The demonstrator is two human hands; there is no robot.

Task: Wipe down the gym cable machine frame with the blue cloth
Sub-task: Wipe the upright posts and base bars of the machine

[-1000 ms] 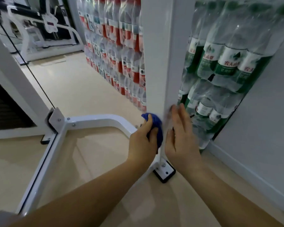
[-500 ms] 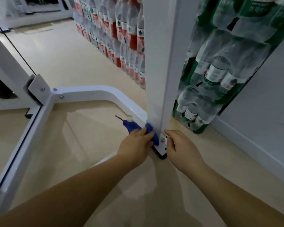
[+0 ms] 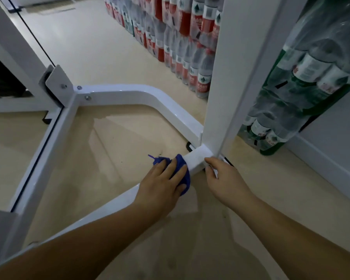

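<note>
Head camera looks down at the foot of the white cable machine frame [image 3: 190,126] on a beige floor [image 3: 109,47]. An upright post [image 3: 226,77] rises out of the top of the picture. A low bar [image 3: 198,158] lies with its long axis running from the lower left up and to the right, ending at the post's foot. A bent bar [image 3: 129,92] comes in from the left and joins the same foot.

The blue cloth [image 3: 187,179] lies bunched on top of the low bar, just short of the post; a thin tail of it points away to the upper left, over the floor. The left hand [image 3: 164,184] lies on the cloth with its fingers [image 3: 175,165] nearly straight and slightly spread, pressing it onto the bar; the thumb runs along the cloth's near edge. The right hand [image 3: 226,180] is on the other side of the bar, beside the post's foot; its fingers [image 3: 210,160] are curled, index tip on the bar's top edge and thumb against its side, holding the bar.

Shrink-wrapped packs hold water bottles: red-labelled bottles [image 3: 186,37] stand stacked upright behind the post; green-labelled bottles [image 3: 311,67] are stacked to its right, against the grey wall [image 3: 341,122]. A thin black cable [image 3: 36,37] slants down at the upper left.
</note>
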